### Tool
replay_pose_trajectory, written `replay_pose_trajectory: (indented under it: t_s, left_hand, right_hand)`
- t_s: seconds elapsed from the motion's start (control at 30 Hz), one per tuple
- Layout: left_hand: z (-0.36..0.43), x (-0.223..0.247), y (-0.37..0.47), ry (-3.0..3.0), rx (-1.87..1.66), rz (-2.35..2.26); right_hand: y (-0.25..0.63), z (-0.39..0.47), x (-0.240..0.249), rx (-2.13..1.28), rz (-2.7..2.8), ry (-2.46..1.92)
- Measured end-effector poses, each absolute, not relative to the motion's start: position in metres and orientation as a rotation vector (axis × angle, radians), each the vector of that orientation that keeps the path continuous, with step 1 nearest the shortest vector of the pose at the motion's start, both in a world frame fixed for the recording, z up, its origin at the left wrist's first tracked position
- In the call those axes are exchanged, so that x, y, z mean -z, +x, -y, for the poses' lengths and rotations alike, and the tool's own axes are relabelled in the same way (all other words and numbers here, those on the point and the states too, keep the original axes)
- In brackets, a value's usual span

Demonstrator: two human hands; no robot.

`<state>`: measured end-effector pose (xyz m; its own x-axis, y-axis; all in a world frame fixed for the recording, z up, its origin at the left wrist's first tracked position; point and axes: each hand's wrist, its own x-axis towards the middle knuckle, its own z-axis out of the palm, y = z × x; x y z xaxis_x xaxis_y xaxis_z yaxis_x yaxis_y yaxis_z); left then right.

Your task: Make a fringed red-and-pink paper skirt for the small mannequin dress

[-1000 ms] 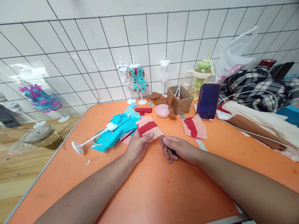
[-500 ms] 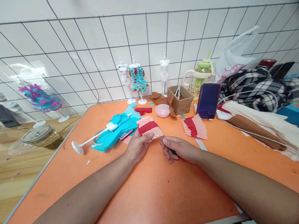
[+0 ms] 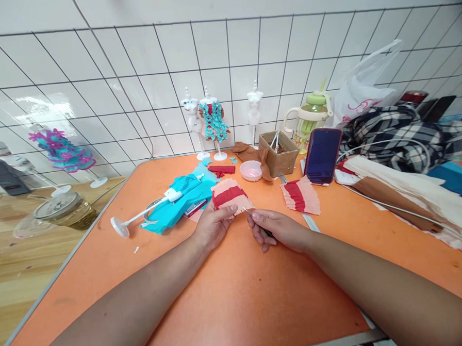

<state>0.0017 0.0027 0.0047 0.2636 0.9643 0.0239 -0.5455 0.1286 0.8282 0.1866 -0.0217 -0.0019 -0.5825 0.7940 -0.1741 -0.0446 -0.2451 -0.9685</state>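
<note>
My left hand [image 3: 213, 225] pinches the lower edge of a peach crepe-paper piece [image 3: 242, 204] with a red band across it; the lower edge is snipped into a fringe. My right hand [image 3: 270, 226] is closed around small dark-handled scissors [image 3: 270, 234], mostly hidden by the fingers. Their metal tip points at the right end of the fringe, and I cannot tell whether it touches. A second peach piece with a red band [image 3: 301, 196] lies to the right of my hands. Blue crepe paper [image 3: 174, 209] lies left, around a toppled white dress form [image 3: 136, 219].
Behind my hands stand a pink bowl [image 3: 251, 170], a cardboard box [image 3: 282, 160] with white sticks, a phone [image 3: 323, 155] and a drink bottle [image 3: 313, 114]. Dress forms, one in a blue ruffled dress [image 3: 214, 123], line the wall. Paper strips [image 3: 395, 205] and a cable lie right.
</note>
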Motion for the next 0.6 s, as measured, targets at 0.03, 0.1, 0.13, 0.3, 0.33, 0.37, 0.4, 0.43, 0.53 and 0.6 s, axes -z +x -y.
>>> replay_pose_trajectory:
  t_s: [0.03,0.1,0.13,0.3,0.33,0.37,0.4,0.43,0.53,0.6]
  left_hand:
    - [-0.0028,-0.0045,0.0017,0.846,-1.204,-0.612]
    - [-0.0028,-0.0042,0.0016,0.847,-1.205,-0.617]
    - [-0.0028,-0.0041,0.0015,0.848,-1.204,-0.620]
    - [-0.0027,-0.0033,0.0015,0.844,-1.211,-0.626]
    - [-0.0028,-0.0033,0.0015,0.845,-1.213,-0.626]
    - [-0.0028,-0.0034,0.0015,0.847,-1.213,-0.627]
    - [-0.0028,-0.0035,0.0016,0.848,-1.212,-0.627]
    - [-0.0028,-0.0037,0.0016,0.849,-1.210,-0.624]
    - [-0.0027,-0.0041,0.0016,0.849,-1.203,-0.612]
    - [-0.0027,-0.0038,0.0014,0.845,-1.207,-0.612]
  right_hand:
    - [0.1868,0.0219,0.0018,-1.887,1.433,-0.925]
    - [0.1872,0.0222,0.0014,-1.890,1.436,-0.926]
    - [0.1875,0.0223,0.0012,-1.892,1.438,-0.928]
    - [0.1879,0.0224,0.0017,-1.889,1.434,-0.933]
    - [0.1877,0.0222,0.0020,-1.889,1.432,-0.934]
    - [0.1874,0.0219,0.0023,-1.891,1.431,-0.934]
    - [0.1871,0.0216,0.0025,-1.895,1.428,-0.935]
    - [0.1867,0.0213,0.0026,-1.899,1.425,-0.935]
    - [0.1863,0.0208,0.0018,-1.914,1.420,-0.923]
    - [0.1864,0.0209,0.0010,-1.925,1.412,-0.927]
